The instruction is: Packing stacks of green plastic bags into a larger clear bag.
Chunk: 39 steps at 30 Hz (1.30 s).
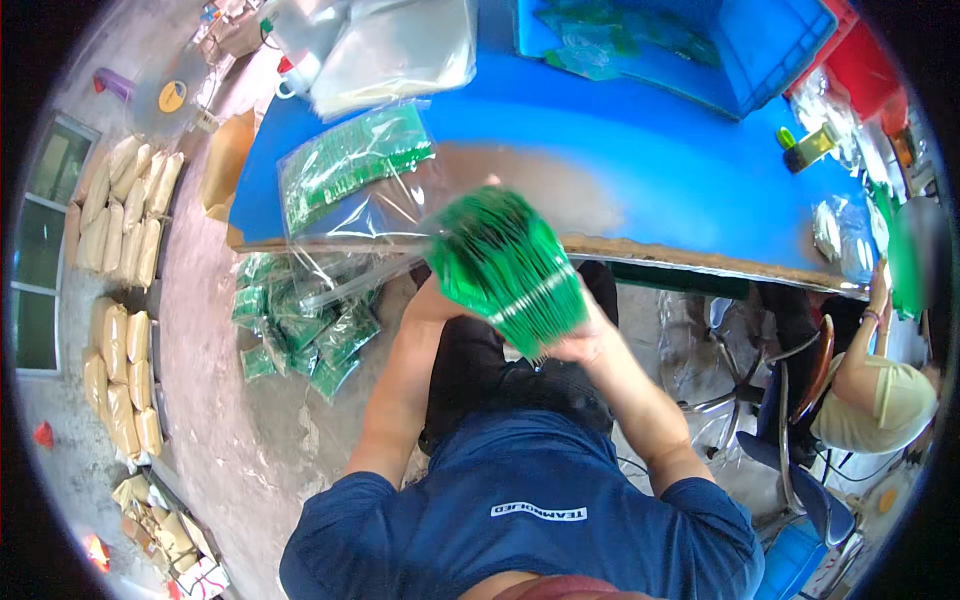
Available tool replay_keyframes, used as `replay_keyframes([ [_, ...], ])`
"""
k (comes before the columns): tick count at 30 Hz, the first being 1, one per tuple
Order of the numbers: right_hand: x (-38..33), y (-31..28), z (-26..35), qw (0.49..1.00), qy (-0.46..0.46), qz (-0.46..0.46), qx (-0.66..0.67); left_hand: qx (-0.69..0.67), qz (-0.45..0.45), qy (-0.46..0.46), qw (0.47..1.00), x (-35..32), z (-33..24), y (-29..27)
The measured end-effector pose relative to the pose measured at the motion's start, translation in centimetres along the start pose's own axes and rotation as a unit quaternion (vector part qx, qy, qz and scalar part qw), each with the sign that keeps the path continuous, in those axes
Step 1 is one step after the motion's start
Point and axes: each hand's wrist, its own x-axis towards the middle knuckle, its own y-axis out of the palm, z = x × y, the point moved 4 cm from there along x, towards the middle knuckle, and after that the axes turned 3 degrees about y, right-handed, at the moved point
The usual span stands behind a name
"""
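A thick stack of thin green packets [505, 265] is held between my two hands in front of the table's near edge, over my lap. The stack tilts and is smeared by motion. My left hand [436, 298] grips its left side, with most of the fingers hidden behind it. At its lower right end, my right hand [588, 335] is wrapped around the packets. Left of the stack, a clear plastic bag [365, 208] lies at the table edge, partly hanging over it. More green packets [372, 150] show inside that bag.
The blue table [640, 185] carries a pile of clear bags [395, 55], a blue crate [765, 65] and a brush-like tool [808, 150]. Filled green bags [310, 325] lie on the floor at left, near stacked tan sacks [125, 200]. Another person [875, 400] sits at right.
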Motion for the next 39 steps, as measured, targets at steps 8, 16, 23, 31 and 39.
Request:
replay_keyframes([
  [8,-2.2,1.7,6.0,0.816,-0.18,-0.077,-0.545,-0.319,-0.131,-0.028,0.938,-3.0,-3.1,2.3],
  [16,-2.3,2.9,5.8,0.748,-0.203,-0.101,-0.624,-0.269,-0.173,0.001,0.947,-4.1,-2.1,2.6],
  [23,-2.7,5.7,10.5,0.694,-0.496,-0.133,-0.505,0.53,-0.259,0.1,0.801,-6.6,-6.9,-6.7],
  [31,-1.0,2.5,14.1,0.432,-0.567,-0.289,-0.639,0.722,-0.197,0.094,0.657,-9.4,-6.4,-14.1],
  [39,-0.9,2.4,15.4,0.565,-0.553,-0.23,-0.567,0.632,-0.194,0.175,0.73,-6.8,-7.9,-13.3],
])
